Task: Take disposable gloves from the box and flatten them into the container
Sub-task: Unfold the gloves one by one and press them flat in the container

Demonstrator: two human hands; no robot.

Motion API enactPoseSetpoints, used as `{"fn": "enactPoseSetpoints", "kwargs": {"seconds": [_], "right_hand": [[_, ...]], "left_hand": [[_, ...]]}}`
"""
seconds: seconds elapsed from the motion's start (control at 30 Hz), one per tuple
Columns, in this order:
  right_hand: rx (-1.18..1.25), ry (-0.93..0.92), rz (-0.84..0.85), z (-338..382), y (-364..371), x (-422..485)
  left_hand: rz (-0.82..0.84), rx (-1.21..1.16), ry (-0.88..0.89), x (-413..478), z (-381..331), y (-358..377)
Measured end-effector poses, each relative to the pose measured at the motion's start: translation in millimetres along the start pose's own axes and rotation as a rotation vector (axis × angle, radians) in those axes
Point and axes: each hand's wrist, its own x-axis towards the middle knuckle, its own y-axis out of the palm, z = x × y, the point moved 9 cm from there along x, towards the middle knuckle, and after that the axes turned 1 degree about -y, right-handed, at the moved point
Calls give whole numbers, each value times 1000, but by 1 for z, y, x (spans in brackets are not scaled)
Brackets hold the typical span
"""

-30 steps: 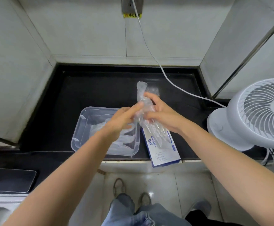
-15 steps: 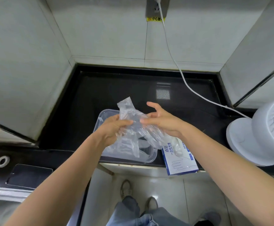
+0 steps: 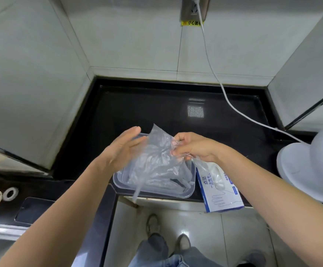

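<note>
Glove (image 3: 156,160) — pinched in right grip (image 3: 193,147), left grip (image 3: 122,149) spread flat — veils container (image 3: 156,195) beside box (image 3: 222,191).

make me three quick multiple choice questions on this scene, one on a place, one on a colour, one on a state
1. Where is the glove box relative to the clear container?
A. to its left
B. to its right
C. inside it

2. What colour is the cable from the wall socket?
A. black
B. red
C. white

3. What is the right hand doing?
A. pinching the clear glove
B. resting open on the fan
C. holding the box

Answers:
1 B, the box lies beside the container's right side at the counter edge.
2 C, it shows white across the black counter.
3 A, its fingertips are closed on the glove's edge above the container.
</note>
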Motion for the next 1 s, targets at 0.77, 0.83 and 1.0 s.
{"fn": "enactPoseSetpoints", "kwargs": {"seconds": [0.77, 0.83, 1.0], "right_hand": [[-721, -51, -137, -37, 54, 54], [-754, 139, -74, -73, 58, 62], [-744, 286, -24, -96, 65, 66]], "left_hand": [[-380, 1066, -114, 36, 56, -9], [-366, 1053, -226, 36, 69, -16], [-423, 1427, -110, 32, 55, -14]]}}
